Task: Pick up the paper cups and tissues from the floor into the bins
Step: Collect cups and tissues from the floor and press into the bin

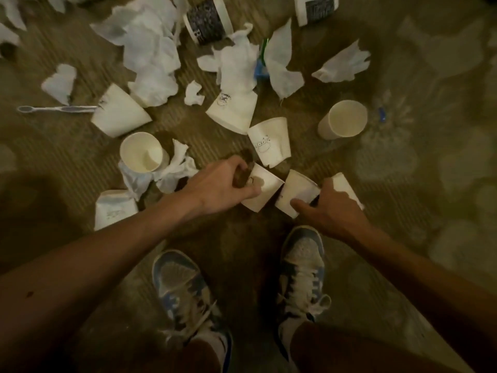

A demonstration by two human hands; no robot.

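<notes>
Left hand (223, 184) curled around a paper cup (262, 191) lying on its side on the carpet (403, 184), fingers wrapped over its top edge. Right hand (330, 208) clasps a second cup (294, 192), thumb on its side, a third cup (347, 188) behind the fingers. Tissues (150, 49) scattered beyond.

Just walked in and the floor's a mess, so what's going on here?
A person is bent over a carpet strewn with paper cups and tissues. The left hand closes on one paper cup lying on its side; the right hand holds another cup beside it. Many cups and tissues still lie around. No bin shows clearly.
</notes>
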